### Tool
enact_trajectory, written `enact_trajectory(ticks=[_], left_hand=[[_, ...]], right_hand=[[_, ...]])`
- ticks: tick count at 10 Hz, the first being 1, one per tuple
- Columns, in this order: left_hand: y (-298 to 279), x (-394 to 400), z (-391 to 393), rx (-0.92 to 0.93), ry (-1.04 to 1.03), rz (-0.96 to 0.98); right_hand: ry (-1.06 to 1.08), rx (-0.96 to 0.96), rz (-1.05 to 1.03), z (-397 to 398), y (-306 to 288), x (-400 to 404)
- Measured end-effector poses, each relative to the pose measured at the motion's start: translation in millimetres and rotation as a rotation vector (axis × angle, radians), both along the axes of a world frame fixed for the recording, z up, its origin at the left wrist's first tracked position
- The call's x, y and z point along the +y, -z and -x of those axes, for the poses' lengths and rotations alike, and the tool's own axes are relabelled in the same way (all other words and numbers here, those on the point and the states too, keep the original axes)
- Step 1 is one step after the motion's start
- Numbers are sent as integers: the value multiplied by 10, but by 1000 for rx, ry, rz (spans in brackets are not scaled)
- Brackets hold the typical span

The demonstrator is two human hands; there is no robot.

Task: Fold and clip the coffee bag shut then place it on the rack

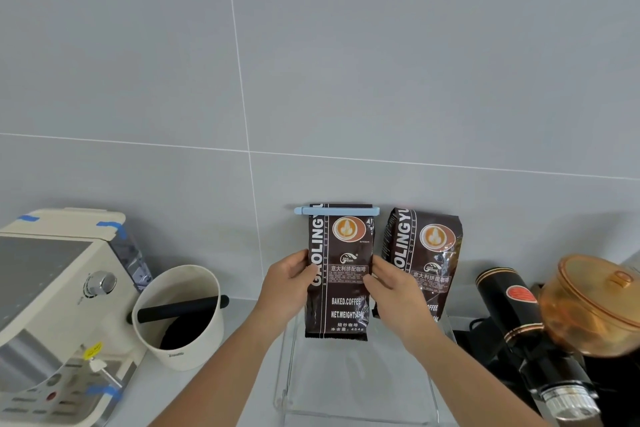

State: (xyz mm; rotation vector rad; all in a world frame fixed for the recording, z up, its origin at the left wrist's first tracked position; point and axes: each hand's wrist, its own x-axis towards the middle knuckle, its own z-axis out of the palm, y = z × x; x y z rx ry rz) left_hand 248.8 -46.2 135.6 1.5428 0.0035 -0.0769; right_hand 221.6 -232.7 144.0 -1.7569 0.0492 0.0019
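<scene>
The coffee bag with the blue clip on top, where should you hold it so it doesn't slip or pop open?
Hold the clipped coffee bag by its two long side edges around the middle, one hand from each side, as the left hand and right hand do here. It is tall, flat and upright, so a grip on both edges probably keeps it steady. Leave the blue clip alone so the fold stays shut.

Two coffee bags [337,274] [424,260], one clip [336,210]
</scene>
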Motion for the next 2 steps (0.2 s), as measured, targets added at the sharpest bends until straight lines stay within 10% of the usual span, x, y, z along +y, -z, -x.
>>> enact_trajectory(ticks=[2], left_hand=[[-130,105,87,-7,-14,-15]], right_hand=[[9,59,-100,92,-180,-82]])
